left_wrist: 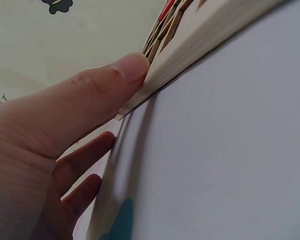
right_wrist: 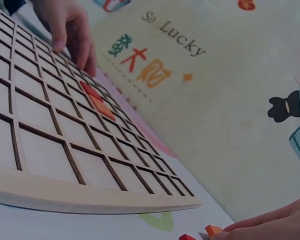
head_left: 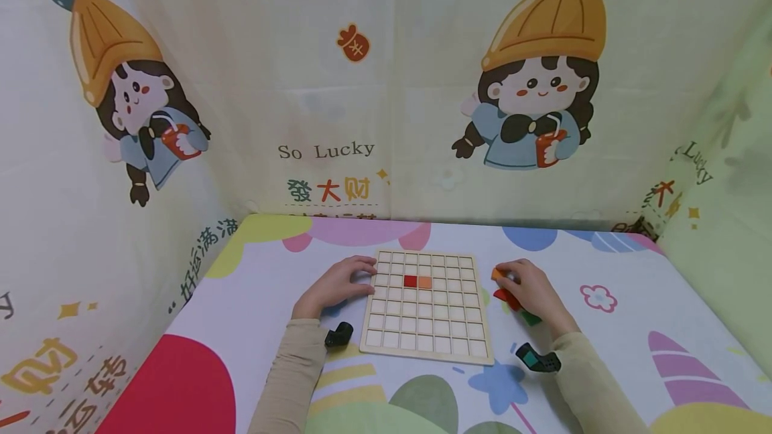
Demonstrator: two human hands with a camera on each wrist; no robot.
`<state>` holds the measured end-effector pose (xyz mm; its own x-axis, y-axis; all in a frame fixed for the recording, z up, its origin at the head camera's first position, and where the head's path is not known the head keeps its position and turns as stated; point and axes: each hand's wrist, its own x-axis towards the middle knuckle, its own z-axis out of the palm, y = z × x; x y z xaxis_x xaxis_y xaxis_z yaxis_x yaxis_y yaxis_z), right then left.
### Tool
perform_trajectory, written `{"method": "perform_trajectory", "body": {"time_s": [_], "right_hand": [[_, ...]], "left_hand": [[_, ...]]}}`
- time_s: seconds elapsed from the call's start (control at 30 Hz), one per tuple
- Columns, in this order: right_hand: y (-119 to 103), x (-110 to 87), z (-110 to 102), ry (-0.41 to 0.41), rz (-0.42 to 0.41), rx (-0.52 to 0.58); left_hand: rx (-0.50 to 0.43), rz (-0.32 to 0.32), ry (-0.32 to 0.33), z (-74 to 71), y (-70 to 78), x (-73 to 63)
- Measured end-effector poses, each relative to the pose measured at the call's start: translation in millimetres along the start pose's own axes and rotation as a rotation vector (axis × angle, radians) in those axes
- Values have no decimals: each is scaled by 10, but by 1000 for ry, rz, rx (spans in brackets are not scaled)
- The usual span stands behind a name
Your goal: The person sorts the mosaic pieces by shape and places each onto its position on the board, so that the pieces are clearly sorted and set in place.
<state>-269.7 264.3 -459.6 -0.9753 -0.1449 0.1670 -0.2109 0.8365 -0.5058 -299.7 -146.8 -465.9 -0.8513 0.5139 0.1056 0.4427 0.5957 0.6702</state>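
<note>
Orange tile [head_left: 497, 274]: pinched by right hand [head_left: 532, 290], thumb and fingertips, just right of grid board [head_left: 442, 327]; cannot tell if touching worktop [head_left: 615, 337]. Visible end pointing left, toward board; long axis not readable, rest covered by fingers. Beside same hand, nearer person: loose red tile [head_left: 500, 294], count unclear, then loose green tile [head_left: 530, 317], partly hidden. Left hand [head_left: 334, 286]: fingers relaxed, not clenched, touching board's left edge with thumb and fingertips. Board lying flat between both hands, sides running near to far, near edge slanting slightly. Set in neighbouring cells toward far side: inset red tile [head_left: 411, 281] left, inset orange tile [head_left: 425, 282] right. Behind worktop: pale printed backdrop [head_left: 416, 119].
</note>
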Motion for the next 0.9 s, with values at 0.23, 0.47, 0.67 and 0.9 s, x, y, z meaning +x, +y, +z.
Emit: {"method": "perform_trajectory", "body": {"time_s": [0.23, 0.47, 0.67, 0.9], "right_hand": [[-28, -9, -9, 30, -16, 32], [-67, -3, -25, 22, -1, 62], [-126, -1, -38, 30, -22, 71], [-158, 6, -33, 32, -20, 63]], "left_hand": [[-1, 14, 4, -6, 12, -7], [7, 33, -1, -10, 1, -2], [14, 36, -11, -15, -6, 10], [7, 39, -15, -26, 0, 13]]}}
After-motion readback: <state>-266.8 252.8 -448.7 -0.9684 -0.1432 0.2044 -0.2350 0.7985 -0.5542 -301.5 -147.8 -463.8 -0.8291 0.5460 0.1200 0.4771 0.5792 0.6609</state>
